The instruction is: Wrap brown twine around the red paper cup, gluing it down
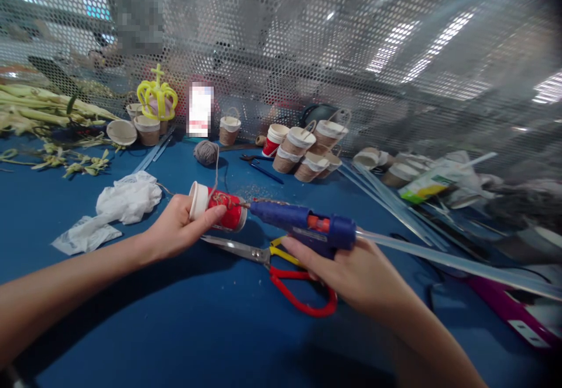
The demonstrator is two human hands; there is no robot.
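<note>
A red paper cup (235,217) with a white rim lies on its side in my left hand (182,224), whose fingers wrap round it. Strands of twine cross the cup's side, and a grey strand of yarn runs up from it to a ball of yarn (206,153). My right hand (351,265) grips a blue hot glue gun (285,215), its nozzle at the cup's side. From the back of the gun a long clear glue stick (439,254) sticks out. Partly behind my right hand, scissors (259,253) with yellow and red handles lie on the blue table.
White crumpled fabric (129,198) lies left of my left hand. Twine-wrapped cups (302,148) stand at the back, near a yellow crown-shaped piece (157,98) and a phone (199,110). Spare glue sticks (386,201) and a purple power strip (513,312) lie at right. A perforated metal screen (263,37) rises behind.
</note>
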